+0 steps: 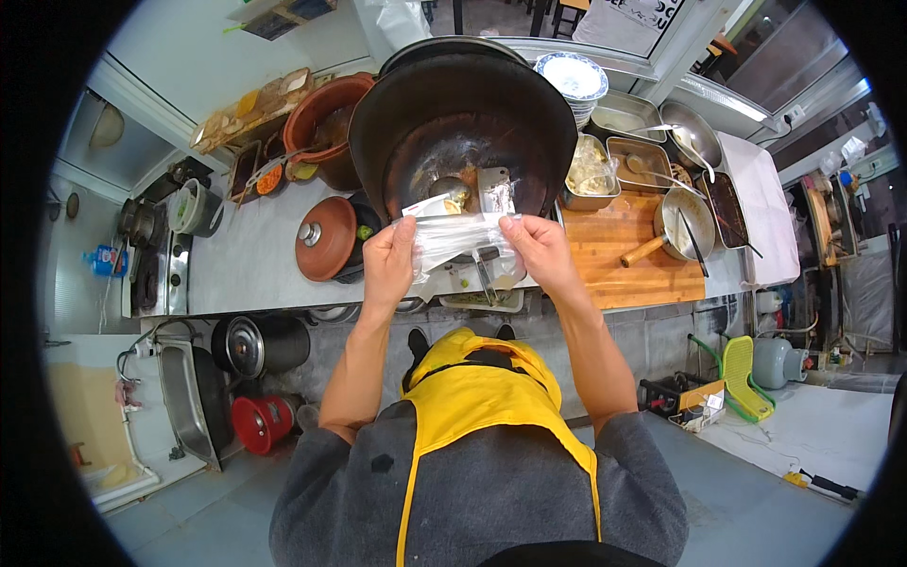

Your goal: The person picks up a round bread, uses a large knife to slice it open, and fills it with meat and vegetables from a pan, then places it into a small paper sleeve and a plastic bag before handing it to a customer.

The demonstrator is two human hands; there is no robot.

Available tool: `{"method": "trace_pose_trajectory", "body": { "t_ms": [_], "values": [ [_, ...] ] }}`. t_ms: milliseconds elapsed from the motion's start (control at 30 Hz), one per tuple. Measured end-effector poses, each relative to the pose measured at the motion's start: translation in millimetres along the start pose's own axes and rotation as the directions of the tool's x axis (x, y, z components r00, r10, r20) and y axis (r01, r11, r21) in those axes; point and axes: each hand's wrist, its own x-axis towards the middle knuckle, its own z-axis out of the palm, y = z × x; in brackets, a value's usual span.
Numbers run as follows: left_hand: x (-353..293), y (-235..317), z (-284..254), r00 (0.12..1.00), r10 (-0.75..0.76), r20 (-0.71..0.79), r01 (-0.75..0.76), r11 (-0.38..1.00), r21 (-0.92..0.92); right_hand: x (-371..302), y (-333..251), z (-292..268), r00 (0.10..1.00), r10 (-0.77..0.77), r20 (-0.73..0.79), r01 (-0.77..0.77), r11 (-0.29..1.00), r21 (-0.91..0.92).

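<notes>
A clear plastic bag (452,242) is stretched between my two hands over the near edge of the counter. My left hand (389,257) pinches its left end, thumb on top. Its right end is gripped by my right hand (542,249) in the same way. Just beyond the bag stands a big dark wok-like pan (378,142); a metal ladle (452,189) and a phone-like grey object (495,187) show near its front. Left of my left hand is a pot with a brown clay lid (326,238).
To the right, a wooden board (614,255) bears a wooden-handled pan (675,222) and a metal tub of pale food (590,168). Blue-rimmed plates (572,76) are stacked behind. A tall clay pot (326,118) stands at back left. Below the counter sit a red bucket (260,423) and dark pots.
</notes>
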Motion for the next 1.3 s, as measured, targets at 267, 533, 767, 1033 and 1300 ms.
{"method": "trace_pose_trajectory", "body": {
  "t_ms": [267, 533, 767, 1033, 1300],
  "values": [
    [-2.7, 1.4, 4.9, 0.993, 0.093, 0.068, -0.099, 0.992, 0.083, 0.9, 2.3, 3.0, 0.998, -0.044, -0.05, 0.046, 0.998, 0.043],
    [1.4, -10.1, -10.4, 0.927, -0.189, 0.323, 0.362, 0.674, -0.645, 4.1, 1.5, 13.9, 0.981, -0.111, -0.159, 0.114, 0.993, 0.012],
    [-30.4, -5.0, 47.3, 0.893, -0.286, 0.347, 0.441, 0.712, -0.547, -1.3, 12.6, 43.4, 0.941, -0.187, -0.282, 0.193, 0.981, -0.009],
    [3.0, -64.7, 25.0, 0.974, -0.227, -0.024, 0.222, 0.967, -0.126, -19.6, 28.6, 30.7, 0.955, -0.068, -0.288, 0.055, 0.997, -0.053],
    [-8.9, -39.8, 44.4, 0.979, -0.136, 0.149, 0.16, 0.973, -0.168, -20.6, -20.9, 47.6, 0.802, -0.573, 0.168, 0.468, 0.429, -0.772]
  ]
}}
